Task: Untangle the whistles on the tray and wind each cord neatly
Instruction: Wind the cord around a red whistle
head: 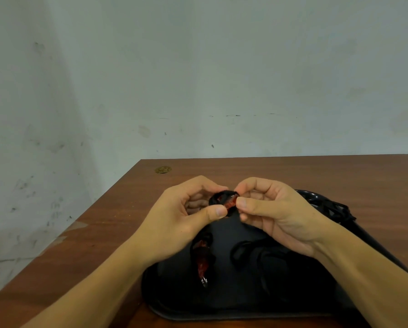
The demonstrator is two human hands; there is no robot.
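Head view: brown table (293, 171), grey scuffed wall (198, 67); both hands' fingers (218, 211) pinch red whistle (229, 202).

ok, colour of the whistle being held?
Red whistle, black cord wound round it; head view.

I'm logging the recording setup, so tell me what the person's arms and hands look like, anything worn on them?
Both forearms are bare to the frame edge, no sleeves showing. The left hand and right hand wear no gloves, rings, watch or bands. Fingernails are short and unpainted.

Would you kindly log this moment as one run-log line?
left hand: pinches red whistle wound in black cord | right hand: pinches same | second red whistle: on black tray
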